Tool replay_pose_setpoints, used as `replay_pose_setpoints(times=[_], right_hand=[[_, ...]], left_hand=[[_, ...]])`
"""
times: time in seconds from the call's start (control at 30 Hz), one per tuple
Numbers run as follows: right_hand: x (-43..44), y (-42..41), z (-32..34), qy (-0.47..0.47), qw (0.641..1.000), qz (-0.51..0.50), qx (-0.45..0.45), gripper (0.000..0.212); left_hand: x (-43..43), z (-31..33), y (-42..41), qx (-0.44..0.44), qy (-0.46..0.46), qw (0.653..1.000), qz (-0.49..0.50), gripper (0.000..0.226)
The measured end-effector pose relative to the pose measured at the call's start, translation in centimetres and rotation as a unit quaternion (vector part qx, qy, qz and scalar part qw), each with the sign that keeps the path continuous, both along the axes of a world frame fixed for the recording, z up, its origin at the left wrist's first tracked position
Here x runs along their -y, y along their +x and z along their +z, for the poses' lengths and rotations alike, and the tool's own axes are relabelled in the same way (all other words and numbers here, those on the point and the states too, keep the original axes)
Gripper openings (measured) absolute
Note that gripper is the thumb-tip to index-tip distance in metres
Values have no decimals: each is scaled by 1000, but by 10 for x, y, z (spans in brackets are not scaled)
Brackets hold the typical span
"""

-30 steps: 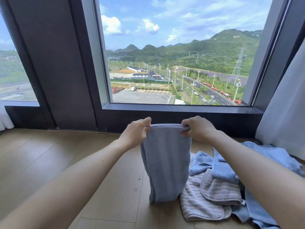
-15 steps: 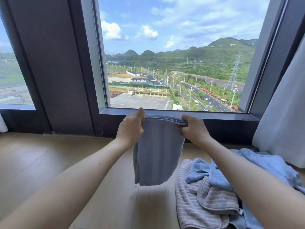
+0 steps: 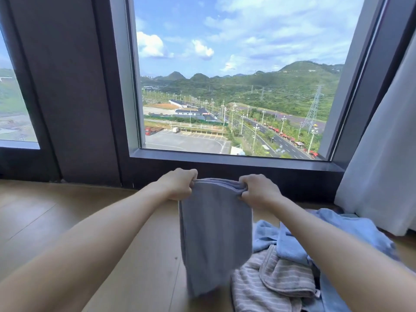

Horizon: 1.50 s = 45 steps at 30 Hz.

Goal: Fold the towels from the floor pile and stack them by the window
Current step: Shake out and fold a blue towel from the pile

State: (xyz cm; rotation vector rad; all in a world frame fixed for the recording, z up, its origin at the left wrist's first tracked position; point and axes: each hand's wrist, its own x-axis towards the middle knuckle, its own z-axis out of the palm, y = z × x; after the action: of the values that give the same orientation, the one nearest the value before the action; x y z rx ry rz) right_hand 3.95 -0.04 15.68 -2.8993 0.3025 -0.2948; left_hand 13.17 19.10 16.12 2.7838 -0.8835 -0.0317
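- While it hung below the window (image 3: 236,75), the towel (image 3: 216,233) was pinched at its top corners by the left hand (image 3: 180,184) and the right hand (image 3: 258,190).
- It looked soft, limp and light, so the corners seemed the best hold.

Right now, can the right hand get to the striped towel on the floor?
Likely in reach: the striped towel lies mostly uncovered on the floor below that arm. But the right hand grips the hanging towel, so it must let go first.
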Motion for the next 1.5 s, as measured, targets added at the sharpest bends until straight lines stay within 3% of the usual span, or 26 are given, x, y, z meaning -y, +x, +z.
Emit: replay_pose_setpoints(times=[0.2,0.4,0.5,0.6,0.77,0.83,0.9,0.93,1.03,1.2,1.33,1.5], right_hand=[[8,0,18,84,993,-13,88,32],[9,3,12,126,988,-24,88,28],[7,8,12,121,987,-27,101,12],[6,7,12,134,984,-26,118,24],[2,9,14,259,947,22,188,15],[0,10,13,281,938,46,198,15],[-5,10,12,273,938,67,203,11],[-6,10,10,273,937,73,207,8],[-9,11,7,295,927,81,216,7],[3,2,4,362,917,100,138,22],[19,-5,-17,286,952,104,-14,24],[21,2,-26,240,969,54,3,21]], left_hand=[[7,18,0,65,-122,990,17,23],[7,13,-2,55,-149,987,26,27],[2,8,1,46,-159,985,44,28],[-1,6,1,34,-178,982,57,26],[-3,6,-1,66,-202,972,98,9],[1,4,-6,128,-161,977,59,25],[13,3,-14,128,-148,981,-10,45],[19,3,-17,119,-149,981,-28,45],[29,6,-22,104,-203,972,-53,2],[28,8,-30,35,-324,943,-60,10],[26,15,-26,16,-402,915,-29,13],[18,11,-18,7,-389,921,25,8]])
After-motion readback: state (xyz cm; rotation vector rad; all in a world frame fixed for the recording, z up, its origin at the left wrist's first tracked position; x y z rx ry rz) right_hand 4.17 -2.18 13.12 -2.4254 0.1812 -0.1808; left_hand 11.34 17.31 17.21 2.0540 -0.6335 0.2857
